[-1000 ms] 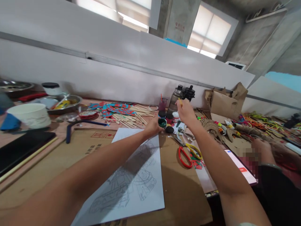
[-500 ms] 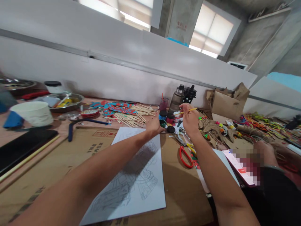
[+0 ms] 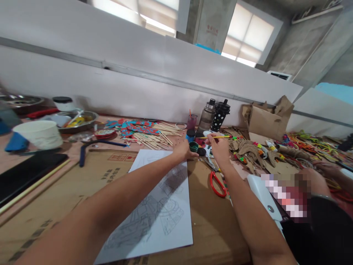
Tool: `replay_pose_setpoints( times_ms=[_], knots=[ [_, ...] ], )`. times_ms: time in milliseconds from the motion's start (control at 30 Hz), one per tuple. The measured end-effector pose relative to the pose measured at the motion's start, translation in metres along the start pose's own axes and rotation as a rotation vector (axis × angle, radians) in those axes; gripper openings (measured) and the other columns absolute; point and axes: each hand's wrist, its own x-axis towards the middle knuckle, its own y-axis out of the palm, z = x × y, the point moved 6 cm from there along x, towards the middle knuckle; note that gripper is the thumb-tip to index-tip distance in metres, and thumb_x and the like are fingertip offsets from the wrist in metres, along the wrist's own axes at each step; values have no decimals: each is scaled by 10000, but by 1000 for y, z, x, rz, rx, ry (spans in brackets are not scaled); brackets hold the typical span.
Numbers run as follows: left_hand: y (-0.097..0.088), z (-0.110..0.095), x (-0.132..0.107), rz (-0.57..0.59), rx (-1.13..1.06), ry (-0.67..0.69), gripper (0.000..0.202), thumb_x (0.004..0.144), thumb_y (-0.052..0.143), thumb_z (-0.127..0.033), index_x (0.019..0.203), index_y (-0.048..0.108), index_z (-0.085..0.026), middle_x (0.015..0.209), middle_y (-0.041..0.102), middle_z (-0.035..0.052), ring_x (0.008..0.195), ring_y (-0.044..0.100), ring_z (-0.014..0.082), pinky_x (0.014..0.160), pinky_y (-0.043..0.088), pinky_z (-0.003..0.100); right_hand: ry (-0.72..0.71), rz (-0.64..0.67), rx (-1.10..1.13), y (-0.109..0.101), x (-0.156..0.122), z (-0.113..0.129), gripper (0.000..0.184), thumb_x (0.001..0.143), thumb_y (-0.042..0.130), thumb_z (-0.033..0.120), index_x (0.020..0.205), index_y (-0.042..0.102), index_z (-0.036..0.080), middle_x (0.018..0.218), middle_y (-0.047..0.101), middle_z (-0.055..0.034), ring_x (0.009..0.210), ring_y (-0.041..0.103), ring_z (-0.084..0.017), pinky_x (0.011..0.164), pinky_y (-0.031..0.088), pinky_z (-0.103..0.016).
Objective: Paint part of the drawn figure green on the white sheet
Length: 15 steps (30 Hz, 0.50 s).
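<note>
The left hand (image 3: 181, 149) is closed around a small open jar of green paint (image 3: 193, 147), which stands just beyond the top right corner of the drawing sheet (image 3: 180, 230); the fingers on its far side are hidden, and the paint level is hard to make out. The right hand (image 3: 220, 146) pinches a yellow paintbrush (image 3: 224, 137) held nearly level, its dark end pointing left above the jars, too small and blurred to show whether the bristles carry paint. A black lid (image 3: 201, 151) lies right beside the green jar, and behind it a blue jar (image 3: 190, 135) and a dark red one (image 3: 199, 139) are partly covered by one another and the brush. The left forearm cuts across the pencil drawing, hiding much of its middle, while the sheet's bottom edge runs partly out of view. Of the red-handled scissors (image 3: 211, 186), one loop shows clearly, the rest partly lost behind the right forearm. That arm also overlaps a white device (image 3: 263, 197) that cannot be identified. At the right, pixelation masks whatever lies by another person's hand (image 3: 317, 183), and a black slab (image 3: 33, 175) is cut off at the left edge.
</note>
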Motion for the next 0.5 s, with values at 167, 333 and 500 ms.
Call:
replay_pose_setpoints(
  times_ms=[167, 333, 500],
  knots=[
    [-40, -7, -28, 60, 94, 16, 519, 741, 816, -361, 1182, 612, -177, 1223, 686, 175, 1231, 582, 378, 1058, 391, 510, -136, -20, -119, -4, -4, 13, 389, 892, 538, 542, 867, 696, 187, 698, 705, -38, 624, 656, -188, 656, 534, -306],
    [-89, 22, -66, 25, 102, 121, 369, 849, 663, -381, 1150, 634, -168, 1162, 706, 134, 1108, 642, 306, 999, 460, 431, -146, 30, -159, 2, -4, 8, 358, 920, 508, 512, 861, 683, 205, 688, 695, -29, 593, 634, -185, 600, 502, -302],
    [-116, 94, -88, -109, 79, 178, 275, 843, 556, -427, 962, 646, -196, 1053, 707, 110, 1037, 635, 288, 930, 501, 414, -138, 79, -152, 9, -3, -3, 245, 899, 547, 411, 923, 686, 210, 771, 724, -34, 637, 670, -184, 649, 556, -319]
  ],
)
